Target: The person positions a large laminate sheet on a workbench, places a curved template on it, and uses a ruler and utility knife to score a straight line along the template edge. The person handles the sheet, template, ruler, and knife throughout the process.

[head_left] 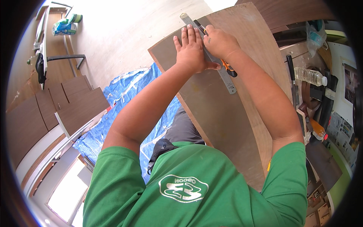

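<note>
A metal ruler [228, 82] lies slantwise across a dark brown sheet [211, 109], close to where it meets a lighter wooden board [251, 36]. My left hand [190, 53] presses flat on the ruler and sheet, fingers stretched forward and thumb out to the side. Just right of it, my right hand [222, 42] is closed around a utility knife [229, 69] with an orange and black handle. The knife's dark front end points past my knuckles along the ruler's far part. Whether its blade touches the sheet cannot be made out.
A crumpled blue tarp [124, 90] covers the floor to the left. Brown panels [72, 100] stand beyond it. On the right are a clear plastic bottle [310, 76], a bottle of orange liquid [318, 130], a plastic bag [315, 39] and assorted tools. A yellow object [269, 165] peeks out near my right sleeve.
</note>
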The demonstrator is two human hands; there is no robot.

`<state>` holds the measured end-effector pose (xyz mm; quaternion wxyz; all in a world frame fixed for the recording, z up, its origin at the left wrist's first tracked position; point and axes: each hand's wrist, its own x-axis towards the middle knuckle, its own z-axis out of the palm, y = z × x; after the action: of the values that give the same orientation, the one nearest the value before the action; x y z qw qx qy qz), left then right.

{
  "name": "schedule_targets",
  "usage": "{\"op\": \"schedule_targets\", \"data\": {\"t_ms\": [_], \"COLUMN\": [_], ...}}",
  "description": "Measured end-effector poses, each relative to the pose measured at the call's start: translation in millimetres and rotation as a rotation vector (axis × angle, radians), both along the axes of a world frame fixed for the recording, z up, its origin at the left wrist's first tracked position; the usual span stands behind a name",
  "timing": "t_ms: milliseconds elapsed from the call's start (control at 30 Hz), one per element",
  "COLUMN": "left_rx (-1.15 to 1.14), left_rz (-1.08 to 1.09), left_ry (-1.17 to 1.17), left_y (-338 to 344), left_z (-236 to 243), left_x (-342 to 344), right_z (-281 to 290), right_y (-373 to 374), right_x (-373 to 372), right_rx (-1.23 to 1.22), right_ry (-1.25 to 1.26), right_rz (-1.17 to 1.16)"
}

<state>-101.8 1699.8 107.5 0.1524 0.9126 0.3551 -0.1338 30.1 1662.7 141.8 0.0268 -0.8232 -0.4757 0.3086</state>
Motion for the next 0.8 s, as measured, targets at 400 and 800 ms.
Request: {"op": "schedule_targets", "data": {"t_ms": [400,800], "left_rx": [0.007,0.017], "left_rz": [-0.002,-0.009], "left_ry": [-0.036,-0.020], "left_y": [-1,0], "left_z": [0,-4], "left_x": [0,0], "right_z": [-13,-12], "right_y": [0,-1], "right_x": [3,0], "right_rx": [0.053,0.047], "right_ry": [0.013,-0.003], "right_rz": [-0.032,-0.021]}}
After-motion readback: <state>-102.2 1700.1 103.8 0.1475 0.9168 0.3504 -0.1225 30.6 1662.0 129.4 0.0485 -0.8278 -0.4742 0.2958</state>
